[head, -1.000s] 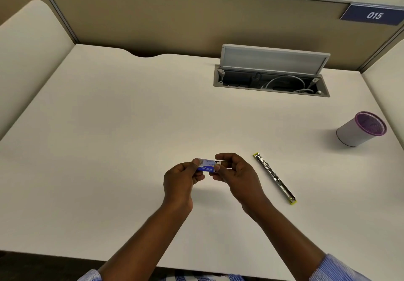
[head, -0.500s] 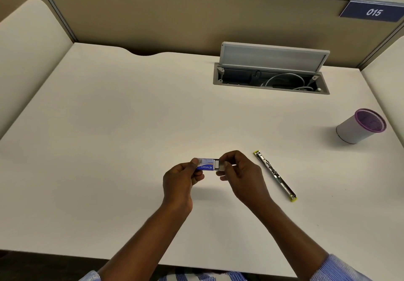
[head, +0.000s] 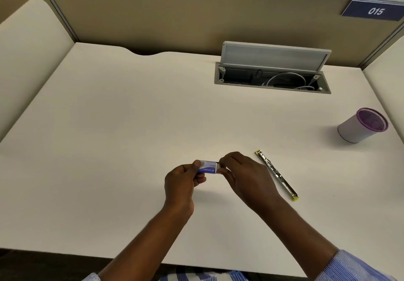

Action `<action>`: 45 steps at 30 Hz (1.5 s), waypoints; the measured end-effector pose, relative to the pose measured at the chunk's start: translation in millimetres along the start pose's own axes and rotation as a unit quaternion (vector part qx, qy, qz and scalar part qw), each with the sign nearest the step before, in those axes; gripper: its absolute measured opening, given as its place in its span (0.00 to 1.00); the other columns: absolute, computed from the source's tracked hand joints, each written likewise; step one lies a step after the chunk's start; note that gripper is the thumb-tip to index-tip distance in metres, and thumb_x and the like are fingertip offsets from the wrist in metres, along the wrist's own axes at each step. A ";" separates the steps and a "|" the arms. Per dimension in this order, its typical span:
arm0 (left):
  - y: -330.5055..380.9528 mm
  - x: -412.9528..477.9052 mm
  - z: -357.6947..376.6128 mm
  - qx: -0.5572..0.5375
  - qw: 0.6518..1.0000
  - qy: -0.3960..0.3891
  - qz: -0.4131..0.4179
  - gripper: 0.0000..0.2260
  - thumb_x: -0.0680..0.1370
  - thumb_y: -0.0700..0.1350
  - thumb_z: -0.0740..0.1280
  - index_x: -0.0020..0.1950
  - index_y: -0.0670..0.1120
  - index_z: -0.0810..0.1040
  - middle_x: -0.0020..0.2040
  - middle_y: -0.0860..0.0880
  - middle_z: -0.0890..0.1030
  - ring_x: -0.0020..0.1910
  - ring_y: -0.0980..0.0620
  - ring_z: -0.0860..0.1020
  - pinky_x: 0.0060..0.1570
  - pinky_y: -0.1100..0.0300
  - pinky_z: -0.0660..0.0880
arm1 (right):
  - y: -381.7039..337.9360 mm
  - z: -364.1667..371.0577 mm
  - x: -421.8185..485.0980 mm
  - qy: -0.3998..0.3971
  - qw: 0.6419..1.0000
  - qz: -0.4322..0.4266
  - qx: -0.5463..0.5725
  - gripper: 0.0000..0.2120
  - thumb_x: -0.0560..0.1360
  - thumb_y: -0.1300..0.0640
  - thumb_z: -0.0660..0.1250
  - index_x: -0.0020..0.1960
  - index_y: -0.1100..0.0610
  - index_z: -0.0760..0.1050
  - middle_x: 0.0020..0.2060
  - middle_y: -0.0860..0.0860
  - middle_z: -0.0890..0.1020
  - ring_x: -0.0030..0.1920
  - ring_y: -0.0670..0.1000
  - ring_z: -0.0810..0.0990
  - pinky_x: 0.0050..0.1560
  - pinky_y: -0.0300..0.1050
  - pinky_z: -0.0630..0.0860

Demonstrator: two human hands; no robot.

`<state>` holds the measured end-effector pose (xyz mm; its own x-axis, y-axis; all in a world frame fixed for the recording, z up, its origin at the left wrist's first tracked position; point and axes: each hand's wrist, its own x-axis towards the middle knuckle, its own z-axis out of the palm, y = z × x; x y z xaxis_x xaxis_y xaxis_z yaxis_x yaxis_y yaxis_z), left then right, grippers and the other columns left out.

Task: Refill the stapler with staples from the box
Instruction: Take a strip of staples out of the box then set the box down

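At a white desk [head: 109, 127], you hold a small blue-and-white box of staples [head: 207, 167] above the surface, just in front of you. Your left hand [head: 181, 182] pinches the box's left end, thumb on top and fingers [head: 200, 180] curled beneath, a grip that looks meant to keep the sleeve from moving while the other hand works. The box lies level between the two hands, its printed face turned up toward you. Your right hand [head: 244, 175] closes on the opposite end, where a pale strip shows past the blue sleeve; that reads as the inner tray starting to slide out, though whether staples are exposed is too small to tell. Thumb and forefinger meet on that end, the remaining fingers folded in. Just beside your right hand, apart from it, the stapler [head: 276, 174] lies flat and opened out long on the desk, metal channel facing up and a yellow tip at each end, seemingly left ready to take a strip. Farther right stands a white cup with a purple rim [head: 363, 125], well clear of the work; an open cable hatch [head: 273, 79] sits toward the desk's back edge.
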<state>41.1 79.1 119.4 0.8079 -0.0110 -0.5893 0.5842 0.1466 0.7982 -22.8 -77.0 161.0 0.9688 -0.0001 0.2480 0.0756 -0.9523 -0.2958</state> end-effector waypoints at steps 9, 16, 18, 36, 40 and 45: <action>2.3 -1.0 2.0 0.008 1.000 -0.012 0.008 0.07 0.79 0.42 0.71 0.42 0.41 0.84 0.31 0.48 0.84 0.29 0.52 0.81 0.45 0.53 0.81 | 6.6 2.9 1.3 -0.022 0.999 -0.022 -0.028 0.03 0.77 0.62 0.69 0.50 0.58 0.81 0.42 0.53 0.82 0.34 0.58 0.79 0.27 0.53 0.75; 3.9 -2.2 1.3 0.007 1.000 -0.017 0.012 0.07 0.79 0.42 0.71 0.42 0.42 0.84 0.32 0.48 0.85 0.30 0.53 0.82 0.45 0.53 0.81 | 9.9 2.6 2.5 -0.041 0.997 -0.061 0.003 0.08 0.77 0.64 0.69 0.55 0.59 0.81 0.45 0.54 0.82 0.39 0.58 0.79 0.29 0.53 0.76; 3.6 -2.8 0.7 0.006 1.000 -0.018 0.010 0.07 0.79 0.42 0.71 0.42 0.42 0.84 0.32 0.47 0.85 0.30 0.52 0.82 0.45 0.52 0.81 | 12.7 1.1 3.8 -0.048 0.996 -0.073 0.011 0.10 0.77 0.65 0.67 0.57 0.59 0.80 0.46 0.55 0.82 0.40 0.59 0.79 0.31 0.55 0.76; -0.6 -3.7 -1.6 0.003 1.000 -0.015 -0.012 0.07 0.79 0.44 0.71 0.44 0.42 0.84 0.32 0.48 0.85 0.31 0.52 0.83 0.43 0.55 0.82 | 19.0 -8.7 9.0 -0.086 0.987 -0.137 0.010 0.15 0.74 0.70 0.69 0.55 0.56 0.82 0.46 0.56 0.82 0.38 0.59 0.80 0.28 0.52 0.76; -2.4 -2.6 -1.7 0.005 1.000 -0.012 -0.012 0.06 0.78 0.45 0.72 0.44 0.43 0.84 0.32 0.48 0.85 0.32 0.52 0.83 0.44 0.55 0.82 | 18.9 -8.4 10.7 -0.090 0.986 -0.140 0.011 0.11 0.74 0.67 0.69 0.54 0.56 0.82 0.46 0.55 0.82 0.38 0.58 0.80 0.28 0.51 0.75; -2.8 -0.2 -2.7 0.009 1.000 -0.008 -0.012 0.06 0.78 0.45 0.71 0.44 0.44 0.84 0.33 0.48 0.86 0.32 0.52 0.83 0.46 0.53 0.83 | 20.3 -6.6 11.0 -0.089 0.987 -0.130 0.036 0.12 0.74 0.64 0.65 0.56 0.57 0.81 0.48 0.53 0.83 0.42 0.57 0.80 0.33 0.50 0.76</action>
<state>39.1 81.4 116.9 0.7947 -0.0303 -0.6062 0.6046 0.1274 0.7862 -12.1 -98.3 163.9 0.9402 0.3011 0.1592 0.3372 -0.8886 -0.3109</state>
